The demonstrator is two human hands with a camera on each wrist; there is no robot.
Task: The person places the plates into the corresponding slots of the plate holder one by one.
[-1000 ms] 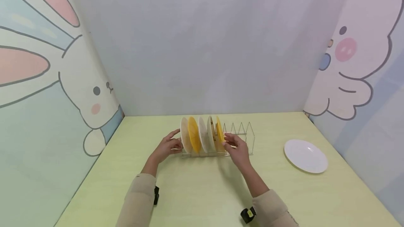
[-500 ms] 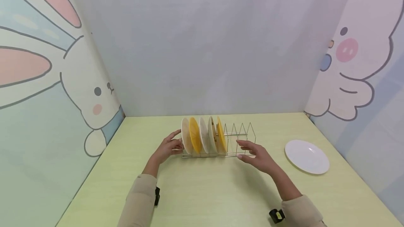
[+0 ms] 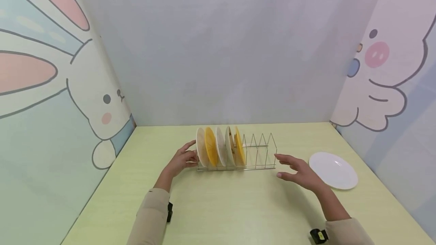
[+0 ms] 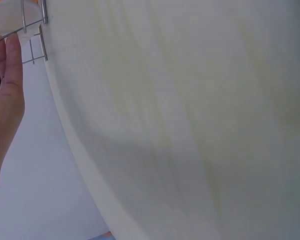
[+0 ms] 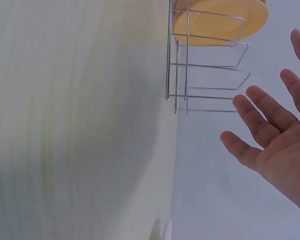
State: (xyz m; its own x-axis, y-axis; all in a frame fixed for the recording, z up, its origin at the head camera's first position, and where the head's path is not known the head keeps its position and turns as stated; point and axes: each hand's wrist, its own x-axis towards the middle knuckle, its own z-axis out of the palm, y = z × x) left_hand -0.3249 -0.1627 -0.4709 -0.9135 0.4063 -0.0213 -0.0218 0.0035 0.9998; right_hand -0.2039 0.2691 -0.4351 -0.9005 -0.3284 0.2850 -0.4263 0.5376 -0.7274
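Observation:
Left of the wire dish rack (image 3: 256,168), my left hand (image 3: 178,163) holds its end wires. In the left wrist view, fingertips of the left hand (image 4: 7,70) meet a rack wire. Several plates stand on edge in the rack's left half, white ones and yellow ones; the rightmost is a yellow plate (image 3: 240,146). My right hand (image 3: 301,175) hovers just off the rack's right end, fingers spread and holding nothing. Behind and right of it, a white plate (image 3: 335,169) lies flat on the table. The right wrist view shows the right hand (image 5: 285,140) with its palm bare.
Vacant slots show in the right half of the rack. The pale yellow-green table (image 3: 225,207) meets a grey back wall (image 3: 218,48). Side walls with cartoon animals, a rabbit (image 3: 92,93) and a pink-cheeked figure (image 3: 378,86), border it.
My right hand has let go of the rightmost yellow plate, which stays upright in the rack, and has moved right toward the flat white plate. The left hand keeps its place at the rack.

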